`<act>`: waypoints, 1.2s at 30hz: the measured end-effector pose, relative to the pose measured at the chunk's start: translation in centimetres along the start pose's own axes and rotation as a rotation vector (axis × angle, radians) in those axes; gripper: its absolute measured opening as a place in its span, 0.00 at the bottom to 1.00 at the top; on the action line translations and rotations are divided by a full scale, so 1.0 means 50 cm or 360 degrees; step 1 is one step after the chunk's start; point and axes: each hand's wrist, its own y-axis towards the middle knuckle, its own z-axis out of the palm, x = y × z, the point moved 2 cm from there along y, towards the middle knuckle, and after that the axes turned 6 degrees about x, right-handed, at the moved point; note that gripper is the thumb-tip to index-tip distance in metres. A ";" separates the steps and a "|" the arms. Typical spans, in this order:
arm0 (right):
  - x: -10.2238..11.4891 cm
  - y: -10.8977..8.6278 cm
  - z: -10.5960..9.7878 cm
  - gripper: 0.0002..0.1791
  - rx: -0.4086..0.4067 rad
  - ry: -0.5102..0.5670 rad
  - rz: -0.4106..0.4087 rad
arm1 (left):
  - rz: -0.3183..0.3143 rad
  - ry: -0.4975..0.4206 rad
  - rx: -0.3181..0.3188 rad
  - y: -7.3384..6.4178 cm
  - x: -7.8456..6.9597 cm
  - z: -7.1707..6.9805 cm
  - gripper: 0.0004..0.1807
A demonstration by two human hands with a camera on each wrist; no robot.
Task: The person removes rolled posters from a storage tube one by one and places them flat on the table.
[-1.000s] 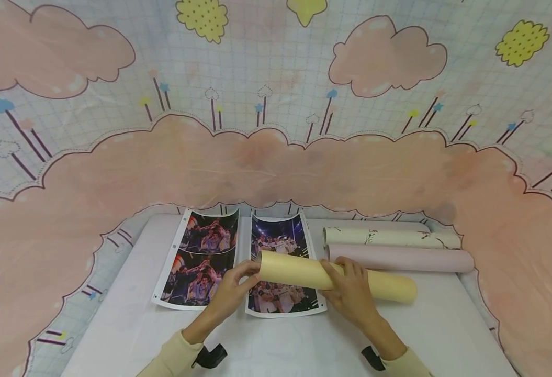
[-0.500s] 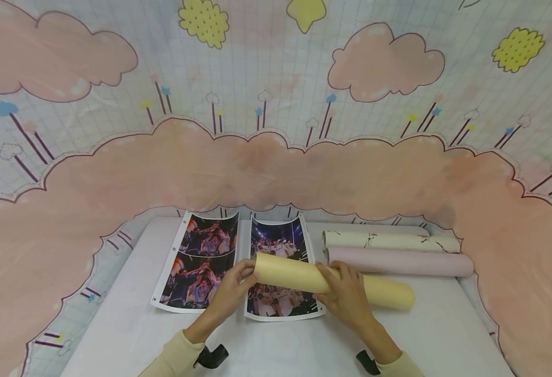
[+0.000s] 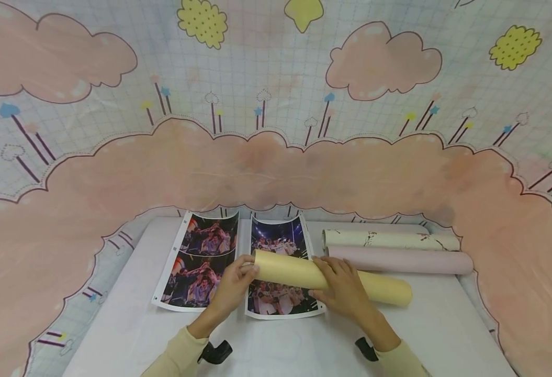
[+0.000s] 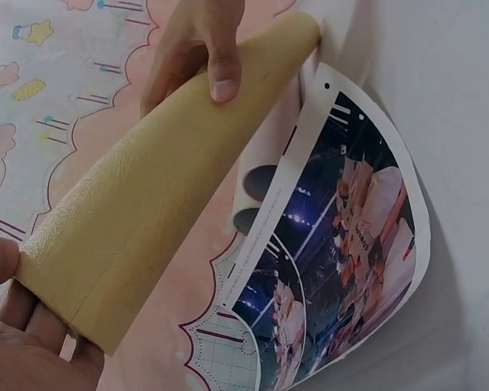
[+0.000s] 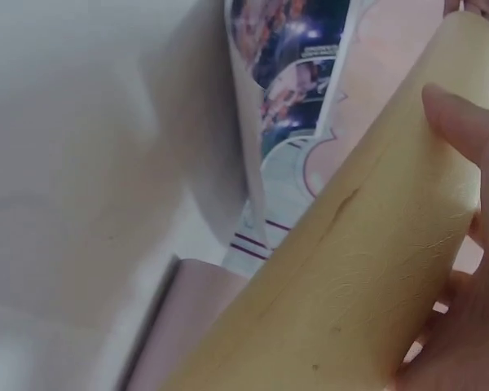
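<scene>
A pale yellow wallpaper roll point(image 3: 389, 288) with an embossed surface is held slantwise in the air over the prints, its left end higher in the head view. My left hand point(image 3: 231, 285) pinches that end; in the left wrist view the fingers point(image 4: 45, 326) reach into the roll's opening and the thumb stays outside. Around the middle of the roll my right hand point(image 3: 346, 288) grips, with its thumb point(image 5: 460, 122) laid along the near side. Beneath the roll lies a photo print point(image 3: 282, 303) of a group on a stage, partly covered by it.
Left of that print lies a second photo print point(image 3: 198, 277) with two similar pictures. A pink roll point(image 3: 403, 260) and a cream roll with a branch pattern point(image 3: 393, 240) lie at the back right of the white table point(image 3: 115, 314). A cloud-patterned cloth point(image 3: 276, 173) hangs behind.
Both hands and the yellow wallpaper roll have shifted slightly left. My right hand's fingers lie closer together on the roll than before. The prints and other rolls stay put.
</scene>
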 end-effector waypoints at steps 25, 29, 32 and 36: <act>0.014 0.002 0.026 0.43 0.0157 0.0038 -0.0033 | -0.0257 0.0029 0.0168 -0.003 0.026 -0.021 0.26; 0.014 0.000 0.028 0.43 0.0141 0.0034 -0.0040 | -0.0306 0.0009 0.0073 -0.003 0.030 -0.021 0.25; 0.014 -0.001 0.028 0.43 0.0133 0.0035 -0.0036 | -0.0317 0.0031 0.0030 -0.004 0.031 -0.019 0.23; 0.014 -0.002 0.028 0.43 0.0117 0.0032 -0.0042 | -0.0323 0.0056 -0.0024 -0.005 0.028 -0.017 0.20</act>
